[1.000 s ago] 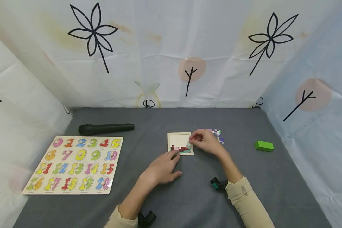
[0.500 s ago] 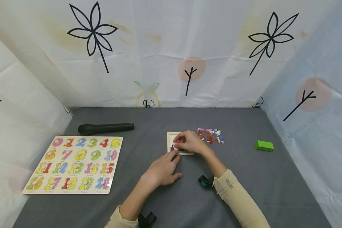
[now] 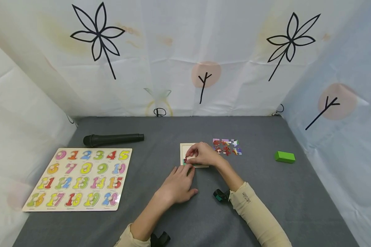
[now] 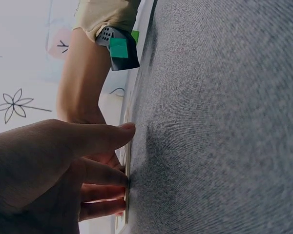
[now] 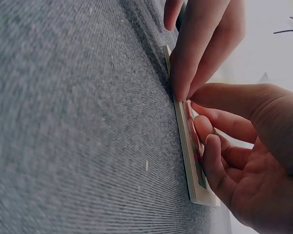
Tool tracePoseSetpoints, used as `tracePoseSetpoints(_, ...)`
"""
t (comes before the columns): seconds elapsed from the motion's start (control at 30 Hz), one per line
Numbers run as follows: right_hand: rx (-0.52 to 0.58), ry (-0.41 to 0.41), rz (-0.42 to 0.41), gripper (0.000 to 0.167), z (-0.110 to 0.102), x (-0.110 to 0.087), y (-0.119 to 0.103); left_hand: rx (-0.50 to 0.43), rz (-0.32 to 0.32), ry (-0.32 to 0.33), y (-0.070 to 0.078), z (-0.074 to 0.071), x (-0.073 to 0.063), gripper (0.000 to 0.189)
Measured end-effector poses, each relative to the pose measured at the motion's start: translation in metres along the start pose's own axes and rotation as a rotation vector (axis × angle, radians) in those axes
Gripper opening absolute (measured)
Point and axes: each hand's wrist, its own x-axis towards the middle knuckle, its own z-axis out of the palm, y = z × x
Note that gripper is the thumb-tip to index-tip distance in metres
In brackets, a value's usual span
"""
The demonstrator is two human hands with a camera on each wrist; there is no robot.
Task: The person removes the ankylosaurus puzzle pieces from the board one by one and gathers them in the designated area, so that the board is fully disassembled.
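A small square wooden puzzle tray (image 3: 181,152) lies in the middle of the table, with dark red and green picture pieces (image 5: 200,175) along its near side. My left hand (image 3: 177,187) rests at the tray's near edge, its fingers extended and fingertips right at the rim. Over the tray my right hand (image 3: 202,154) curls thumb and fingers down, pinching a puzzle piece that they mostly hide. In the right wrist view its fingertips sit low on the pieces inside the rim, close beside the left fingers. Several loose puzzle pieces (image 3: 226,150) lie right of the tray.
A number board (image 3: 77,178) with raised knobbed numerals lies at the left. Behind it is a black microphone (image 3: 113,139). A green block (image 3: 285,157) sits at the right. White patterned cloth (image 3: 173,51) walls in the grey table (image 3: 250,130).
From the tray's right edge, my right hand has moved left over its near part, uncovering the loose pieces, and it has inched further left since. The left hand stays in place.
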Motion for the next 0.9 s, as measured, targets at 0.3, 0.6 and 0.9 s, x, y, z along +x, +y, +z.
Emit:
tracePoseSetpoints(0.3, 0.009, -0.024, 0.040, 0.019, 0.0014, 0.0015, -0.0045, 0.026, -0.032, -0.029, 0.0016, 0.0013, 0.0005, 0.081)
tracePoseSetpoints(0.6, 0.101, -0.041, 0.032, 0.018, 0.0031, 0.0014, -0.0056, 0.058, -0.047, -0.033, 0.0039, 0.0031, 0.0002, 0.082)
tracePoseSetpoints(0.9, 0.297, 0.029, 0.044, 0.018, -0.0026, -0.0067, -0.0002, -0.002, -0.031, -0.054, -0.0028, 0.0004, 0.0025, 0.078)
